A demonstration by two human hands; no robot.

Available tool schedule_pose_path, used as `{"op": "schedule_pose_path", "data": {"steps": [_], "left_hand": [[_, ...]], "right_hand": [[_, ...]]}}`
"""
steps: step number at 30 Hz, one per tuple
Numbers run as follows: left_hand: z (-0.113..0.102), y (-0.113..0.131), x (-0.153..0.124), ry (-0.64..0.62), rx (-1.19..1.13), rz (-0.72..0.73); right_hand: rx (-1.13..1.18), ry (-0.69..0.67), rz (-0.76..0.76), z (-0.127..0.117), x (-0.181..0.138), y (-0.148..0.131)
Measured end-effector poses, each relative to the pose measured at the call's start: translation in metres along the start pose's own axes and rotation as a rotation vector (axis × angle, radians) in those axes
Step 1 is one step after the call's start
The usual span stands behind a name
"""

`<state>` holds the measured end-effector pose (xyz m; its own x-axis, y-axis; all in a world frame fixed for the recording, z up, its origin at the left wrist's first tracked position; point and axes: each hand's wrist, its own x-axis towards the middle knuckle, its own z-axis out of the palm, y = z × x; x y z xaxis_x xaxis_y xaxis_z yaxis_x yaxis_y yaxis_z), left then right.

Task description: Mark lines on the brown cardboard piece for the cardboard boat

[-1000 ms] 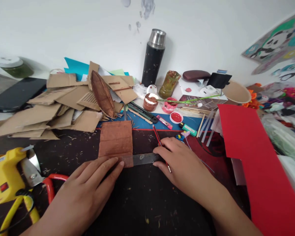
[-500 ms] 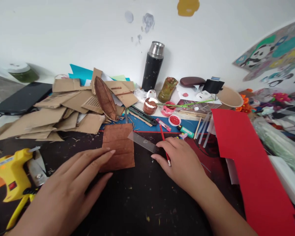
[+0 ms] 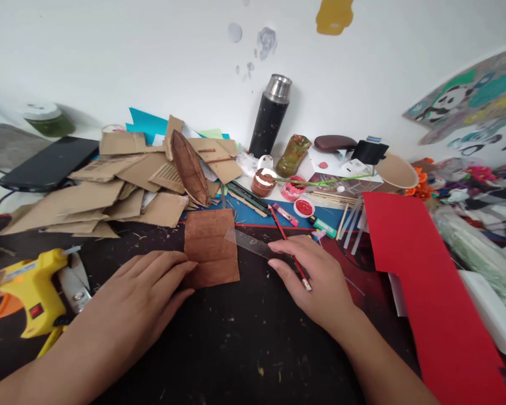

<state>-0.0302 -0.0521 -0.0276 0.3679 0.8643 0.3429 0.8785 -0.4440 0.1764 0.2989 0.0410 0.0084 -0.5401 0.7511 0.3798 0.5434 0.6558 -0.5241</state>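
A brown-painted cardboard square (image 3: 213, 244), marked by horizontal creases, lies on the dark table. My left hand (image 3: 145, 292) has its fingers over the lower left corner, with the thumb just below the edge. A clear plastic ruler (image 3: 253, 243) slants from the square's right side into my right hand (image 3: 314, 273), pinched between thumb and forefinger. Tucked among the fingers of that same hand is a red pencil (image 3: 284, 230), its point upward and away from me. The ruler's left end overlaps the square's right edge.
A yellow glue gun (image 3: 46, 292) lies left. Behind stand cardboard scraps (image 3: 84, 197), a brown leaf-shaped piece (image 3: 189, 169), a black flask (image 3: 270, 118), a brown paint jar (image 3: 262, 183) and a red paint lid (image 3: 304, 207). Red card (image 3: 421, 270) lies right.
The view has shifted slightly, so most things appear farther right. The pencil leans more to the left at its tip. Both hands keep their places at the square and the ruler.
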Motion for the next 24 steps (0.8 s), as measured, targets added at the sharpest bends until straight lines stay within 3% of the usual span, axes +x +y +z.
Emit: {"op": "schedule_pose_path", "data": {"steps": [4,13,24], "left_hand": [[0.007,0.0,0.001,-0.011,-0.008,-0.033],[0.008,0.0,0.005,0.038,-0.095,-0.026],[0.018,-0.002,-0.001,0.05,-0.203,-0.117]], "right_hand": [[0.267,0.04,0.04,0.007,0.002,-0.011],[0.906,0.122,0.346,0.029,0.008,-0.025],[0.993,0.081,0.488,0.062,0.035,-0.026]]}}
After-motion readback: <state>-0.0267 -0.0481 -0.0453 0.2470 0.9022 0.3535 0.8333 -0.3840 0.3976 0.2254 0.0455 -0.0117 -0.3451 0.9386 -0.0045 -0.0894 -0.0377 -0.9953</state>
